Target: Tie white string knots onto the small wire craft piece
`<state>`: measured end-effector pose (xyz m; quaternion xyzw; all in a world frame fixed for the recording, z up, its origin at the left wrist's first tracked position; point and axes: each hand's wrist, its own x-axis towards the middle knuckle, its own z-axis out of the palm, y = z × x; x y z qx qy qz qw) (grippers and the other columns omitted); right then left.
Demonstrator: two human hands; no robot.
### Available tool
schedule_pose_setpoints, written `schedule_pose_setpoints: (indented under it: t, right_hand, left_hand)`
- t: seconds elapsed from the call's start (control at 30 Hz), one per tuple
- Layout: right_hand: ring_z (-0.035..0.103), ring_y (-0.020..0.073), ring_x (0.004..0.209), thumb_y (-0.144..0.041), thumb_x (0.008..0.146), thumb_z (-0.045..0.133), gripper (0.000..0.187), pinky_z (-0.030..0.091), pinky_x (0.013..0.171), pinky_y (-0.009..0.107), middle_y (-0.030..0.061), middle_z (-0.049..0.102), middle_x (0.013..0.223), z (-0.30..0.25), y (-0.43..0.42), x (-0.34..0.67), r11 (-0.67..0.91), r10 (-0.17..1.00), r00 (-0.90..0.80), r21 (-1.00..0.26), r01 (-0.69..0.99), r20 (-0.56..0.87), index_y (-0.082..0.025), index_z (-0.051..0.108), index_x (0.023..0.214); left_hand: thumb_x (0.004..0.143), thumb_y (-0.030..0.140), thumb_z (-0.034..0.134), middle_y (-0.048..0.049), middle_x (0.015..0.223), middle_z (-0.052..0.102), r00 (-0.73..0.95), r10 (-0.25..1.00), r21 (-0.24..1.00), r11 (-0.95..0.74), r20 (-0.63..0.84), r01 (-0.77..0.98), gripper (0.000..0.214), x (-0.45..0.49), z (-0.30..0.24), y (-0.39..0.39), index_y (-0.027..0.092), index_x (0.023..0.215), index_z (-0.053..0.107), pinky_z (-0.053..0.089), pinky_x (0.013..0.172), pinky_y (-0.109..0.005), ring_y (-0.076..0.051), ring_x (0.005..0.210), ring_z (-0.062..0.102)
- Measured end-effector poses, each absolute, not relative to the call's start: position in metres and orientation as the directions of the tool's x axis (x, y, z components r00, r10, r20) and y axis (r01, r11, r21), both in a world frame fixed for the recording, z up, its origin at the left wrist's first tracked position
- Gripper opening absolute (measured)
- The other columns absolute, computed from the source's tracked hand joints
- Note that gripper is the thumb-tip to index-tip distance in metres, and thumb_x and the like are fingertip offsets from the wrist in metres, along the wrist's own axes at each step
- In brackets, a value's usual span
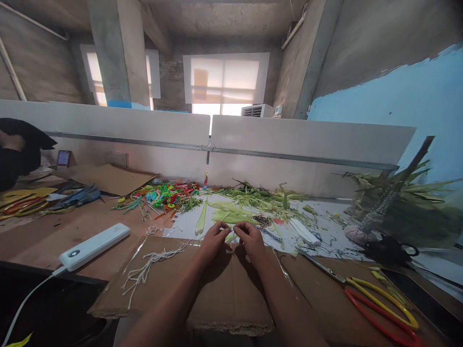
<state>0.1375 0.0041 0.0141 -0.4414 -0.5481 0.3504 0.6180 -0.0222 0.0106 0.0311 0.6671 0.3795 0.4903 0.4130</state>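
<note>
My left hand (215, 237) and my right hand (250, 237) meet above the far edge of a cardboard sheet (231, 294), thumbs and forefingers pinched. A small pale green husk strip (229, 237) shows between the fingertips; its ends are hidden by the fingers. Just beyond them, broad green husks (231, 212) are spread on white paper, with a single husk leaf (201, 219) to the left. A bundle of white strings (155, 262) lies on the cardboard, left of my left hand. Long scissors with red and yellow handles (379, 299) rest at the right, apart from my right hand.
A white power bank (94, 246) with a cable lies left. Colourful pipe-cleaner-like pieces (162, 195) and green plant scraps (267, 193) are heaped by the white partition (289, 176). A black phone (423, 294) lies right. Another person's dark sleeve (27, 144) shows far left.
</note>
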Motion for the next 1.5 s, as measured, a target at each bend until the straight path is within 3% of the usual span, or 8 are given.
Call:
schedule_pose_setpoints:
  t: [0.2, 0.53, 0.77, 1.0, 1.1, 1.2, 1.4, 1.5]
  right_hand:
    - [0.044, 0.0139, 0.055, -0.046, 0.073, 0.074, 0.029, 0.035, 0.053, 0.027, -0.0025, 0.058, 0.065, 0.016, 0.001, 0.136, 0.369, 0.915, 0.158, -0.928, 0.043, 0.371, -0.019, 0.067, 0.076]
    - [0.044, 0.0141, 0.054, -0.046, 0.076, 0.074, 0.028, 0.034, 0.053, 0.027, -0.0040, 0.054, 0.062, 0.017, -0.003, 0.132, 0.365, 0.917, 0.162, -0.931, 0.025, 0.364, -0.019, 0.067, 0.078]
    - [0.043, 0.0142, 0.057, -0.046, 0.072, 0.077, 0.030, 0.035, 0.055, 0.026, -0.0042, 0.051, 0.062, 0.019, -0.001, 0.133, 0.367, 0.925, 0.109, -0.930, -0.009, 0.364, -0.019, 0.066, 0.075]
    - [0.051, 0.0123, 0.060, -0.052, 0.076, 0.076, 0.033, 0.047, 0.062, 0.028, 0.0022, 0.068, 0.096, 0.032, -0.017, 0.128, 0.317, 0.948, 0.020, -0.931, -0.183, 0.318, -0.022, 0.061, 0.080]
    - [0.061, 0.0180, 0.067, -0.059, 0.070, 0.080, 0.042, 0.054, 0.068, 0.033, 0.0022, 0.068, 0.086, 0.035, -0.019, 0.126, 0.232, 0.967, -0.036, -0.931, -0.282, 0.252, -0.025, 0.058, 0.081]
    - [0.060, 0.0191, 0.064, -0.063, 0.065, 0.081, 0.047, 0.056, 0.064, 0.034, -0.0005, 0.063, 0.068, 0.031, -0.014, 0.126, 0.228, 0.971, -0.011, -0.946, -0.229, 0.237, -0.024, 0.058, 0.079]
    - [0.055, 0.0145, 0.046, -0.054, 0.068, 0.080, 0.044, 0.044, 0.047, 0.025, -0.0042, 0.060, 0.055, 0.017, -0.003, 0.128, 0.209, 0.978, -0.001, -0.973, -0.101, 0.211, -0.019, 0.067, 0.091]
    - [0.051, 0.0138, 0.040, -0.050, 0.067, 0.080, 0.039, 0.038, 0.041, 0.023, -0.0043, 0.059, 0.050, 0.014, -0.002, 0.127, 0.199, 0.980, -0.019, -0.979, -0.040, 0.200, -0.018, 0.069, 0.087]
  left_hand:
    - [0.076, 0.050, 0.072, 0.0060, 0.058, 0.048, 0.269, 0.920, 0.943, -0.320, 0.286, 0.093, 0.031, -0.020, 0.028, 0.009, 0.023, 0.083, 0.060, 0.030, 0.050, -0.023, -0.013, 0.051, 0.044]
    - [0.077, 0.052, 0.068, 0.0022, 0.065, 0.054, 0.230, 0.905, 0.925, -0.377, 0.357, 0.045, 0.032, -0.021, 0.033, 0.009, 0.020, 0.074, 0.061, 0.034, 0.059, -0.026, -0.015, 0.062, 0.048]
    - [0.080, 0.054, 0.062, 0.0064, 0.058, 0.045, 0.195, 0.926, 0.944, -0.331, 0.323, 0.004, 0.032, -0.023, 0.031, 0.014, 0.022, 0.078, 0.056, 0.032, 0.054, -0.024, -0.014, 0.055, 0.042]
    - [0.085, 0.054, 0.055, 0.0072, 0.059, 0.041, 0.199, 0.934, 0.954, -0.298, 0.295, -0.015, 0.031, -0.024, 0.029, 0.013, 0.024, 0.081, 0.049, 0.033, 0.053, -0.023, -0.013, 0.054, 0.041]
    - [0.086, 0.055, 0.055, 0.0060, 0.061, 0.043, 0.198, 0.933, 0.952, -0.306, 0.301, -0.006, 0.032, -0.023, 0.028, 0.014, 0.024, 0.079, 0.048, 0.034, 0.054, -0.023, -0.013, 0.056, 0.042]
    - [0.086, 0.056, 0.055, 0.0059, 0.061, 0.042, 0.196, 0.931, 0.949, -0.316, 0.309, 0.003, 0.033, -0.022, 0.028, 0.015, 0.024, 0.079, 0.048, 0.033, 0.054, -0.024, -0.014, 0.057, 0.042]
    - [0.086, 0.055, 0.056, 0.0057, 0.063, 0.043, 0.207, 0.920, 0.939, -0.343, 0.333, 0.015, 0.031, -0.020, 0.031, 0.010, 0.024, 0.084, 0.053, 0.035, 0.056, -0.024, -0.014, 0.059, 0.043]
    - [0.085, 0.054, 0.057, 0.0043, 0.068, 0.047, 0.219, 0.913, 0.934, -0.356, 0.344, 0.015, 0.030, -0.020, 0.032, 0.007, 0.024, 0.083, 0.054, 0.036, 0.058, -0.024, -0.014, 0.061, 0.045]
